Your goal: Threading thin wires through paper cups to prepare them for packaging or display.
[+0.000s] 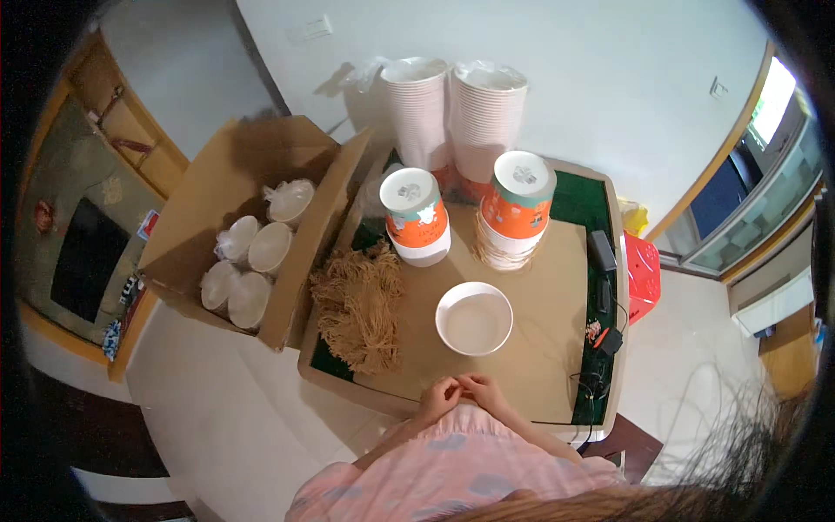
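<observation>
My left hand (442,398) and my right hand (484,391) meet at the table's near edge, in front of my pink clothing. The fingers of both are curled and pressed together; whatever they may hold is too small to make out. Just beyond them stands a white paper tub (474,320), upright with its mouth up. To the left lies a loose bundle of tan cords (358,306). Farther back, a short stack of upturned orange-and-green tubs (416,219) stands left of another upturned stack (517,213), which has tan cords around its lower part.
Two tall stacks of nested tubs (489,117), wrapped in clear plastic, stand against the wall. An open cardboard box (230,165) at the left holds several wrapped stacks. Black adapters (601,250) and cables lie along the table's right edge. A red container (642,274) stands beyond it.
</observation>
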The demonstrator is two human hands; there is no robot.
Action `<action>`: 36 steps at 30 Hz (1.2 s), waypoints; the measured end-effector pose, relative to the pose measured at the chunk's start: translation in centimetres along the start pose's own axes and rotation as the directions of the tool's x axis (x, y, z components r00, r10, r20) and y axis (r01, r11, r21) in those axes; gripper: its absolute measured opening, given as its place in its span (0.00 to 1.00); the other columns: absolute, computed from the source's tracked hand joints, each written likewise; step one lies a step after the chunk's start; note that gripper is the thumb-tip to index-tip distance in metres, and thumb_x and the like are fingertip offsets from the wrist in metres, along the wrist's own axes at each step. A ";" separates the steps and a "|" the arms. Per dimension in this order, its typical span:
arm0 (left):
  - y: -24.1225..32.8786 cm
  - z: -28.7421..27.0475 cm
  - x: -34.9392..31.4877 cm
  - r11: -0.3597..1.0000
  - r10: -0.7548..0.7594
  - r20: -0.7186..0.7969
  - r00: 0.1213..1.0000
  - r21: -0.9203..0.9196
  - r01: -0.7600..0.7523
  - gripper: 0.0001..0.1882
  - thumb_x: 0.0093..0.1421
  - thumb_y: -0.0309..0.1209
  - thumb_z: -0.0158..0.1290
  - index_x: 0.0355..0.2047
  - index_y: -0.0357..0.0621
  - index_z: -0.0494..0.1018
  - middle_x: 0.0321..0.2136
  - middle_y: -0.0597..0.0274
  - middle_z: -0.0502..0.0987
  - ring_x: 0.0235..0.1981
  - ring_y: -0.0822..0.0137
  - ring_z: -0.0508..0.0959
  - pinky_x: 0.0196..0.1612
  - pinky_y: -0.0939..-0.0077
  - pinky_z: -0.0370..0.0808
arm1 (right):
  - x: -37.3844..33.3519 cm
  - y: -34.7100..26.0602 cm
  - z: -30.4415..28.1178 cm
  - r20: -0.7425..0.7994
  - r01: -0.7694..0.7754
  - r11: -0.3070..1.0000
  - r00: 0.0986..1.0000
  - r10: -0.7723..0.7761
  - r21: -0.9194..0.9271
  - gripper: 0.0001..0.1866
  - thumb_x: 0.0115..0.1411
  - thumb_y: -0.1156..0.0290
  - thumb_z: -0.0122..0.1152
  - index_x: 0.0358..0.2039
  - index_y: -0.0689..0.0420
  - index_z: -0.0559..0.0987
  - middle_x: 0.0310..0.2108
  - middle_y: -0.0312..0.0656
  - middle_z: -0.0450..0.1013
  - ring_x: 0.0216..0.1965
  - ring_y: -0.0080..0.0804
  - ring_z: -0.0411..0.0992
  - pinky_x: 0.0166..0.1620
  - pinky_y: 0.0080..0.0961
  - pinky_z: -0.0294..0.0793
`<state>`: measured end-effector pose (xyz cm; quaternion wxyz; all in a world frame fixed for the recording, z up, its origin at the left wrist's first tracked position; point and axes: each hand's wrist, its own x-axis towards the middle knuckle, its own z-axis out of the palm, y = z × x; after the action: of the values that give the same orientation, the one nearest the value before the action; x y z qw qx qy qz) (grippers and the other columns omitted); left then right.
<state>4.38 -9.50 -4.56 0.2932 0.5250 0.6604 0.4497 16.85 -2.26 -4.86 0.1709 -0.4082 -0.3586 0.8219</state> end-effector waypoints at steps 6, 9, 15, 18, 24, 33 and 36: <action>1.7 -1.1 0.6 0.996 -0.074 0.048 0.996 0.055 0.071 0.03 0.49 0.24 0.52 0.25 0.38 0.70 0.22 0.56 0.71 0.24 0.60 0.73 0.28 0.72 0.70 | -1.0 -0.7 -0.7 0.021 0.016 0.883 0.999 -0.030 0.468 0.08 0.59 0.69 0.49 0.33 0.61 0.73 0.32 0.42 0.71 0.35 0.29 0.70 0.40 0.24 0.71; 2.9 -1.4 0.6 0.975 -0.052 0.219 0.974 0.221 0.003 0.03 0.49 0.26 0.53 0.25 0.40 0.72 0.23 0.55 0.72 0.25 0.58 0.74 0.29 0.70 0.70 | -0.9 -1.2 -1.6 -0.055 0.095 0.762 0.995 -0.078 0.641 0.05 0.58 0.71 0.49 0.28 0.58 0.71 0.27 0.40 0.70 0.30 0.28 0.68 0.35 0.24 0.70; 1.6 -0.4 0.0 0.983 -0.009 0.380 0.925 0.175 -0.062 0.05 0.49 0.32 0.52 0.25 0.45 0.73 0.25 0.58 0.74 0.28 0.57 0.75 0.32 0.65 0.72 | -1.5 -4.4 -4.3 -0.354 0.304 0.763 0.929 -0.105 0.570 0.04 0.58 0.71 0.48 0.27 0.55 0.67 0.17 0.33 0.62 0.17 0.21 0.58 0.23 0.19 0.60; 1.1 0.1 0.5 0.973 -0.033 0.449 0.893 0.218 -0.073 0.06 0.49 0.33 0.52 0.25 0.46 0.74 0.26 0.58 0.74 0.30 0.57 0.75 0.34 0.65 0.72 | -2.0 -5.1 -5.1 -0.367 0.354 0.809 0.911 -0.186 0.469 0.04 0.59 0.70 0.48 0.28 0.55 0.67 0.14 0.31 0.58 0.14 0.18 0.54 0.19 0.18 0.54; 0.3 1.2 1.5 0.902 -0.018 0.683 0.730 0.327 -0.283 0.08 0.49 0.34 0.50 0.24 0.44 0.74 0.27 0.55 0.74 0.33 0.54 0.74 0.34 0.64 0.72 | -1.2 -5.4 -6.5 -0.446 0.357 0.870 0.875 -0.185 0.339 0.05 0.58 0.69 0.52 0.29 0.54 0.67 0.11 0.27 0.53 0.11 0.15 0.48 0.14 0.15 0.46; 7.3 6.0 10.8 0.885 0.326 -0.001 0.945 0.351 -0.305 0.13 0.45 0.24 0.55 0.33 0.41 0.70 0.33 0.54 0.71 0.37 0.55 0.70 0.41 0.63 0.69 | 0.6 -6.1 -7.6 -0.578 0.307 0.923 0.719 -0.386 -0.233 0.07 0.55 0.68 0.56 0.27 0.57 0.77 0.15 0.29 0.65 0.13 0.14 0.57 0.16 0.14 0.55; 6.9 5.5 11.5 0.894 0.289 0.011 0.957 0.355 -0.274 0.21 0.44 0.24 0.57 0.41 0.44 0.70 0.36 0.55 0.70 0.40 0.55 0.70 0.44 0.63 0.68 | 0.9 -6.1 -7.0 -0.449 0.340 0.917 0.800 -0.399 -0.209 0.08 0.55 0.69 0.55 0.29 0.59 0.79 0.18 0.31 0.68 0.20 0.16 0.63 0.25 0.14 0.63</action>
<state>8.89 3.37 0.26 0.1122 0.6494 0.6533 0.3728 21.80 5.55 -3.76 0.3871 -0.5315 -0.4253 0.6219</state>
